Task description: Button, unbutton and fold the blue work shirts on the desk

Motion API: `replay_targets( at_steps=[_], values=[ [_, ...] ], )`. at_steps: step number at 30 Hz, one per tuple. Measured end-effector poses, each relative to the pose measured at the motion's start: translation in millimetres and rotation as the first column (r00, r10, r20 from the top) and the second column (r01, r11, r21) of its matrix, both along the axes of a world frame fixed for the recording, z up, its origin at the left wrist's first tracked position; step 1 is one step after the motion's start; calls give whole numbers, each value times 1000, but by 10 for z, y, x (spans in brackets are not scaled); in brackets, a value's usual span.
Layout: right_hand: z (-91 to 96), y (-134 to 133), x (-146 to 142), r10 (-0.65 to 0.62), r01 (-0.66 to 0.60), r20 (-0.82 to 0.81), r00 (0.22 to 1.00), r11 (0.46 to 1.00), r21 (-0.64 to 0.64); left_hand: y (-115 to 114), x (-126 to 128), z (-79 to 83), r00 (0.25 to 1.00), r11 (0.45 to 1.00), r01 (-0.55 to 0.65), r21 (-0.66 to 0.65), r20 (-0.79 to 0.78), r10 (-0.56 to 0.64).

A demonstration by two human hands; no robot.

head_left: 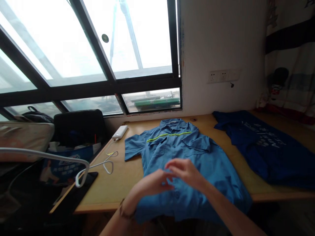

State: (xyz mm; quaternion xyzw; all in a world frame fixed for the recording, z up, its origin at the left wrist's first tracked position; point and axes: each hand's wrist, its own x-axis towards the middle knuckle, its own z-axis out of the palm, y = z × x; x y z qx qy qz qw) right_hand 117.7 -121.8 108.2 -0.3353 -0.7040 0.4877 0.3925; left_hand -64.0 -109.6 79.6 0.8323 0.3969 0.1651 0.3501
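Observation:
A light blue short-sleeved button-up shirt (159, 164) lies front side up, its collar toward the wall and its lower end over the table's near edge. A yellow-green stripe crosses its chest. My left hand (158, 181) is over the middle of the shirt front, loosely bent, with a gap between its fingers. Close beside it, my right hand (183, 170) points left, its fingers loosely curved and apart. Both hands are somewhat blurred. Nothing shows in either one; whether the fingertips touch the cloth cannot be made out.
A dark blue printed T-shirt (265, 147) is spread on the wooden table (120, 177) at the right. A white power bank (120, 131) with a white cable (107, 161) sits at the left edge. Beyond that edge are a black chair (78, 126) and a blue bag (64, 167).

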Motion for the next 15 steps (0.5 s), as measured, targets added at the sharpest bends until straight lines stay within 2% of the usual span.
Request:
replay_targets(
  at_steps=[1, 2, 3, 4, 5, 8, 11, 15],
  values=[
    [-55, 339, 2, -127, 127, 39, 991, 992, 18, 280, 96, 28, 1000, 999, -17, 30, -19, 17],
    [-123, 652, 7, -346, 331, 175, 922, 937, 107, 569, 211, 32, 989, 984, -148, 103, -2, 149],
    [-204, 920, 12, -495, 452, 327, 805, 869, 203, 852, 334, 13, 956, 944, -292, 154, 7, 294],
    [-295, 1135, 17, -569, 495, 455, 685, 822, 283, 1113, 453, -30, 896, 875, -437, 208, 13, 444],
    [-397, 1294, 18, -594, 509, 487, 640, 803, 311, 1343, 556, -92, 829, 803, -543, 246, 9, 558],
    [-738, 1503, 9, -616, 496, 571, 543, 783, 375, 1820, 719, -341, 774, 741, -612, 276, 18, 633],
    [-1034, 1542, 8, -636, 440, 631, 444, 768, 465, 2067, 701, -571, 744, 714, -646, 268, 15, 668],
    [-1186, 1591, 35, -642, 421, 621, 450, 765, 487, 2273, 633, -726, 695, 682, -701, 207, -13, 719]
  ],
)
